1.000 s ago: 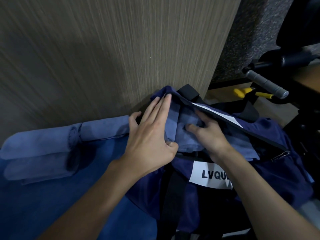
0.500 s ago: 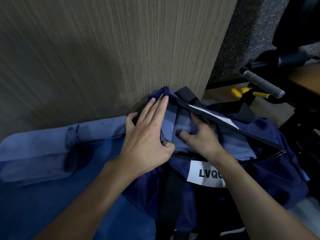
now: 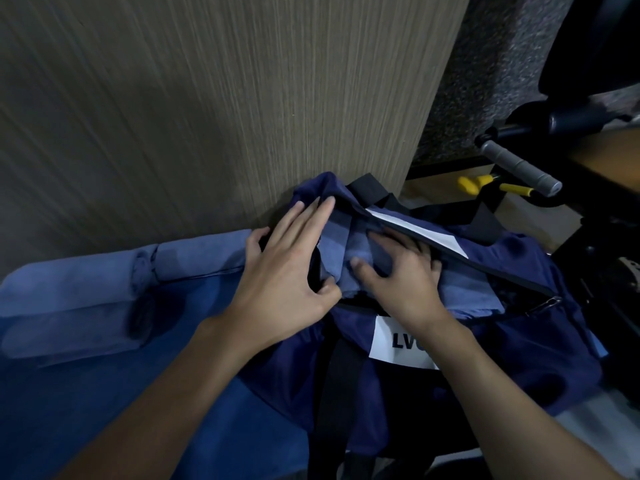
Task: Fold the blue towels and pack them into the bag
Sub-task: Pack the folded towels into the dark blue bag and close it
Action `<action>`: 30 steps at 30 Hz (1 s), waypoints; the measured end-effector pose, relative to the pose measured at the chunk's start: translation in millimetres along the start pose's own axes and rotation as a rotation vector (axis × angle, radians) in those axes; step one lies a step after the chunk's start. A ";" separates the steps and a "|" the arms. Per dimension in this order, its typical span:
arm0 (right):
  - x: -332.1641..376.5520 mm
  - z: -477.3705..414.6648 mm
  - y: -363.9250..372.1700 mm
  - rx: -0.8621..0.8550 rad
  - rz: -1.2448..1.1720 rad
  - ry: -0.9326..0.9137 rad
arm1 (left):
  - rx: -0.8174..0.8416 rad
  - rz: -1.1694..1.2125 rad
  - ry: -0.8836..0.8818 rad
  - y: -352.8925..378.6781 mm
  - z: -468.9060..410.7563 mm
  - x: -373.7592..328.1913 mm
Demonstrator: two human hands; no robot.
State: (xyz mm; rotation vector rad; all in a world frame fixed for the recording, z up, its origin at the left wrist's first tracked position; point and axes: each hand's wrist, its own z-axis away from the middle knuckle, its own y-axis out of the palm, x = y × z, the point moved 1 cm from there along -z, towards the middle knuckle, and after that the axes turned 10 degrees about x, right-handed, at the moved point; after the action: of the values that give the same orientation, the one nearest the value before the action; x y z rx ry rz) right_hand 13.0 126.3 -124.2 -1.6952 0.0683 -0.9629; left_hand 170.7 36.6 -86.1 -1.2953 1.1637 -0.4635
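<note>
We counted one navy bag (image 3: 519, 341), two rolled blue towels (image 3: 79, 299) left of the bag, one folded towel (image 3: 460, 289) in its mouth, and two hands (image 3: 287, 278).

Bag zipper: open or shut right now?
Open. The navy bag gapes at its top, light blue towels show inside, and the right hand presses them down.

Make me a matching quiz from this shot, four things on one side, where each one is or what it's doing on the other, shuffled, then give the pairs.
Things:
1. left hand
2. right hand
3. rolled towels
4. white label

Places or states:
A. lying left of the bag, against the wood panel
B. flat on the bag's left end
C. on the bag's near side, partly hidden by a forearm
D. pressing the folded towel in the bag's opening

Pairs: 1-B, 2-D, 3-A, 4-C
</note>
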 end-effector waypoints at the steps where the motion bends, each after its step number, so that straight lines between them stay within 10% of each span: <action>1: 4.6 4.3 -1.1 -0.044 -0.009 -0.037 | -0.005 0.008 0.005 -0.6 2.0 0.3; 21: 147.2 58.8 55.3 0.271 -0.601 -0.594 | -0.207 0.014 -0.233 -60.8 83.7 148.0; 30: 172.8 61.5 105.5 0.432 -0.571 -0.563 | 0.196 -0.332 -0.486 -83.8 98.7 224.0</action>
State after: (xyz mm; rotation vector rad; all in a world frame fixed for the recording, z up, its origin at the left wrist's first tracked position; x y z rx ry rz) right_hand 209.8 49.1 -118.1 -1.5350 -0.9709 -0.7858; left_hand 373.0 -122.2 -114.9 -1.3365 0.4883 -0.4563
